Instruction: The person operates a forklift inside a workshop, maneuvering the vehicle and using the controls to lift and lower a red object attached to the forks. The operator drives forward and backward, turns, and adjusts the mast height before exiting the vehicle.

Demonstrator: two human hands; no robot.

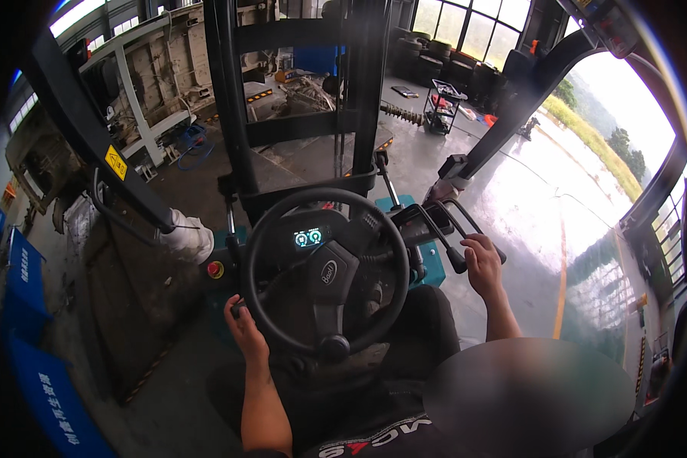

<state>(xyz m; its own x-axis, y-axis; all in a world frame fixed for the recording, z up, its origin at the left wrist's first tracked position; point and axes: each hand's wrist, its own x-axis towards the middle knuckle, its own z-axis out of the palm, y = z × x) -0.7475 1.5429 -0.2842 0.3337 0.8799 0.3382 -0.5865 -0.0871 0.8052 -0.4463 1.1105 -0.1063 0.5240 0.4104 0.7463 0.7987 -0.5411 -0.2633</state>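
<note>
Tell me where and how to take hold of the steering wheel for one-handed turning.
Probably by the round black knob on the lower rim of the steering wheel, palm down from above on the driver's side: it sits on the rim nearest the driver, and its rounded top seems to suit a cupped palm.

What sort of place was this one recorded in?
Probably a vehicle workshop or similar industrial hall, seen from a forklift's seat: a dark mast rises beyond the steering wheel, and tyres are piled below large windows.
</note>
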